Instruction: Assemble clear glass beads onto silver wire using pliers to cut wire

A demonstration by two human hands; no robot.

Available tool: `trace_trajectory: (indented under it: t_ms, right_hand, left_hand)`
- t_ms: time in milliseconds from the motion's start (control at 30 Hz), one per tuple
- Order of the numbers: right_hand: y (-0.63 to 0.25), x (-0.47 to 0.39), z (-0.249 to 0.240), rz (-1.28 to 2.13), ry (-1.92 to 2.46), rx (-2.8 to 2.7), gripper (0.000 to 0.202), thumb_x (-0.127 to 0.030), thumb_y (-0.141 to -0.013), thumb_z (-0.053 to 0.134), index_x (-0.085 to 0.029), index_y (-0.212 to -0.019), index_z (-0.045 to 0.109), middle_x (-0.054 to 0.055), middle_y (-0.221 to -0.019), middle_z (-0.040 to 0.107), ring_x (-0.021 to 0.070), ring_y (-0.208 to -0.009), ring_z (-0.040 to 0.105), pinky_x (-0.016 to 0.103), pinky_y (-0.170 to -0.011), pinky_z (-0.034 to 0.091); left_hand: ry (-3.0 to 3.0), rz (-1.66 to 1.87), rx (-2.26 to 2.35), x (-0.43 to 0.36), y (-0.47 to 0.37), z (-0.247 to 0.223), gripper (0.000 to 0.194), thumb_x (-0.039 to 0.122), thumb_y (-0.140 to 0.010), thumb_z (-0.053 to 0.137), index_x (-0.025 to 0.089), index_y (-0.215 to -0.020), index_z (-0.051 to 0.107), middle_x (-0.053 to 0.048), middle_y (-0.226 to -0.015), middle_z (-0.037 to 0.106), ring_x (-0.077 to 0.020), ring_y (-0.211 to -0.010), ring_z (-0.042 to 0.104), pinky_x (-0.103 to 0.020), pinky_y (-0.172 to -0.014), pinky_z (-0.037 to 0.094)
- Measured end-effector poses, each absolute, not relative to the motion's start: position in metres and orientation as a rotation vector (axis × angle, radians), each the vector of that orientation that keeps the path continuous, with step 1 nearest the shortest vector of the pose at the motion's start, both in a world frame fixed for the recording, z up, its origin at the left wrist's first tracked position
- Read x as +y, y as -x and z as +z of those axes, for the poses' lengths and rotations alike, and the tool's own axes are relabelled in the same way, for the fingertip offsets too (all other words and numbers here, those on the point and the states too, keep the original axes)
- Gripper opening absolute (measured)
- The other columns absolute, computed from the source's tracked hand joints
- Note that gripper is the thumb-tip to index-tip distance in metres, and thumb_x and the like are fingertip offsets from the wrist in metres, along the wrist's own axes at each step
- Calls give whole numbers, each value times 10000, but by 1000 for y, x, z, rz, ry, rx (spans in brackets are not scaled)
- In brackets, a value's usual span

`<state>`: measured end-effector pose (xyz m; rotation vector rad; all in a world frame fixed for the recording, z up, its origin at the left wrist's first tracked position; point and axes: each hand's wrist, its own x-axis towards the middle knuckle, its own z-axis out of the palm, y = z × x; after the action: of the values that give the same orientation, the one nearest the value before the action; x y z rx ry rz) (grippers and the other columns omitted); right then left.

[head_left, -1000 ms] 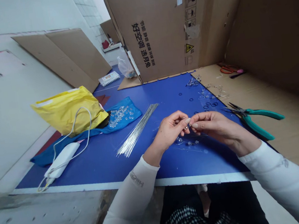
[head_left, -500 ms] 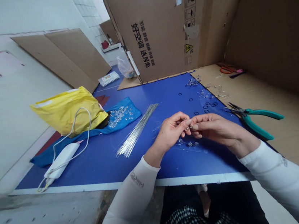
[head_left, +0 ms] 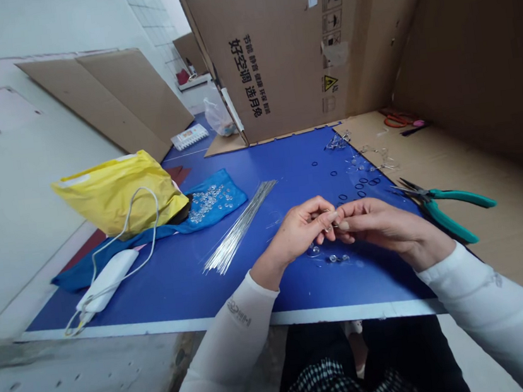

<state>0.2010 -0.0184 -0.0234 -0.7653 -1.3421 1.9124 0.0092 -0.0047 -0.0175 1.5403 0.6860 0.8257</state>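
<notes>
My left hand (head_left: pixel 301 229) and my right hand (head_left: pixel 384 225) meet above the blue table, fingertips almost touching. Each is closed in a pinch on a thin wire; the fingers hide most of it. Clear beads (head_left: pixel 339 258) show just below the hands, with fine wire near them. Left of my hands lies a bundle of straight silvery wires (head_left: pixel 241 229). Several black rings (head_left: pixel 361 194) are scattered beyond my right hand. To its right, green-handled pliers (head_left: pixel 457 198) rest with their jaws pointing left.
A blue cloth (head_left: pixel 229 184) holds many clear beads (head_left: pixel 209 202), beside a yellow bag (head_left: pixel 123 194). A white power strip (head_left: pixel 107 281) with a cord lies at the left. Tall cardboard (head_left: pixel 281 47) stands behind. Bent wire pieces (head_left: pixel 338 141) and orange-handled scissors (head_left: pixel 398 121) lie at the far right.
Both hands stay together with only slight finger movement. The clear beads below them have shifted a little downward.
</notes>
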Motion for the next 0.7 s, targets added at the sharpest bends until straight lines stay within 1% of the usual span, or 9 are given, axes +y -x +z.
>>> trace_trajectory:
  t_ms: [267, 367, 467, 567, 700]
  right_hand:
    - [-198, -20, -23, 2001, 731, -1181, 167, -269, -745, 786, -112, -792, 759, 60, -763, 664, 91, -608, 471, 261, -586, 375]
    - [-197, -21, -23, 2004, 721, -1140, 170, -264, -751, 784, -106, -810, 762, 66, -764, 664, 99, -622, 486, 268, -599, 380]
    - [-197, -22, -23, 2012, 706, -1103, 172, -259, -736, 798, -107, -808, 761, 60, -758, 659, 103, -635, 500, 268, -611, 382]
    - [-197, -22, -23, 1996, 679, -1127, 189, -283, -736, 808, -112, -799, 760, 51, -749, 650, 104, -636, 500, 269, -614, 380]
    - [-198, -21, -23, 1907, 691, -1178, 192, -318, -758, 807, -137, -794, 756, 43, -765, 663, 108, -636, 503, 279, -622, 386]
  left_hand:
    - [-1596, 881, 686, -3, -9, -18, 293, 457, -876, 666, 176, -837, 589, 28, -646, 589, -77, -569, 561, -188, -517, 430]
    - [-1678, 919, 701, -2, -8, -19, 285, 459, -897, 644, 181, -843, 604, 30, -641, 588, -78, -558, 550, -195, -528, 435]
    - [-1763, 966, 702, -2, -7, -19, 279, 453, -909, 634, 183, -838, 621, 21, -679, 605, -81, -581, 565, -206, -553, 447]
    - [-1787, 985, 694, -2, -6, -16, 270, 435, -914, 629, 180, -825, 625, 14, -699, 617, -85, -593, 575, -210, -566, 458]
    - [-1737, 982, 718, 0, -5, -15, 249, 413, -915, 626, 180, -829, 608, 28, -637, 612, -74, -545, 546, -200, -549, 445]
